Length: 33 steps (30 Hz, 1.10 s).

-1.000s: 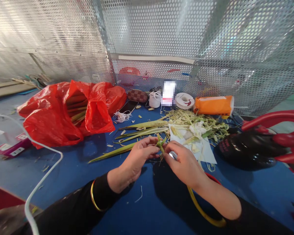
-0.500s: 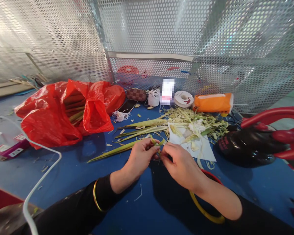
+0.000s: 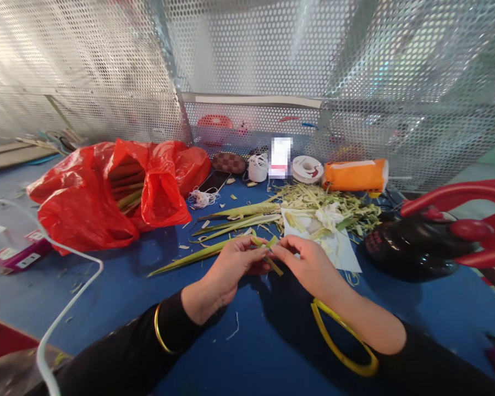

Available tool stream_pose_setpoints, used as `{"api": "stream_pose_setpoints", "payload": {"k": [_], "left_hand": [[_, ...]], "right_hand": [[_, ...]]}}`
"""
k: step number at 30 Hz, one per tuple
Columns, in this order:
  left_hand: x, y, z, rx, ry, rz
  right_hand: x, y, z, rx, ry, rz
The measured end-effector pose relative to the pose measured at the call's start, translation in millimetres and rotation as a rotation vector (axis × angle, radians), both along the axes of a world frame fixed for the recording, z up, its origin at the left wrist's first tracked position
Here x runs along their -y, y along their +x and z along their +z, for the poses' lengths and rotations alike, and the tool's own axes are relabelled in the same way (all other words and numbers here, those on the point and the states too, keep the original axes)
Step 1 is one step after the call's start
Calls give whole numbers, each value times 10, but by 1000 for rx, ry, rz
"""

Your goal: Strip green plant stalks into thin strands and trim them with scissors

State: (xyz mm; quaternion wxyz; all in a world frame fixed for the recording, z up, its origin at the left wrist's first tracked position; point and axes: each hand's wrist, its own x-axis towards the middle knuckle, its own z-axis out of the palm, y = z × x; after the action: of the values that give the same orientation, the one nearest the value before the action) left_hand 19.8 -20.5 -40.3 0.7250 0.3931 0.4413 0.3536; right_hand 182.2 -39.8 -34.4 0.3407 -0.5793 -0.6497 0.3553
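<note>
Green leaf strips (image 3: pixel 276 268) between left hand (image 3: pixel 227 269) and right hand (image 3: pixel 311 268), both pinching them; one end protruding below.

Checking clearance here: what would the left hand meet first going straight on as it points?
Past the held green strip, the left hand would likely meet the right hand first; depth is unclear.

Leaf strip (image 3: pixel 276 268) matt; bag (image 3: pixel 88 201) glossy plastic; bangle (image 3: pixel 157 330) polished metal.

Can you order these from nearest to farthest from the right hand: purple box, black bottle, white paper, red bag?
Head view, from the right hand:
1. White paper, just beyond.
2. Black bottle, right.
3. Red bag, left.
4. Purple box, far left.
</note>
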Motion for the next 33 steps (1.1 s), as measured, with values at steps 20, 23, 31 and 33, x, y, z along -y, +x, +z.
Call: {"api": "stream_pose_setpoints", "payload": {"k": [20, 23, 31, 33], "left_hand": [[68, 57, 94, -51, -14, -75], [73, 62, 98, -18, -35, -66], [81, 84, 83, -76, -22, -63], [85, 83, 76, -68, -22, -70]], "right_hand": [[85, -53, -25, 83, 326, -102], [79, -52, -15, 105, 343, -92], [127, -76, -22, 119, 387, -38], [139, -83, -31, 122, 402, -41]]}}
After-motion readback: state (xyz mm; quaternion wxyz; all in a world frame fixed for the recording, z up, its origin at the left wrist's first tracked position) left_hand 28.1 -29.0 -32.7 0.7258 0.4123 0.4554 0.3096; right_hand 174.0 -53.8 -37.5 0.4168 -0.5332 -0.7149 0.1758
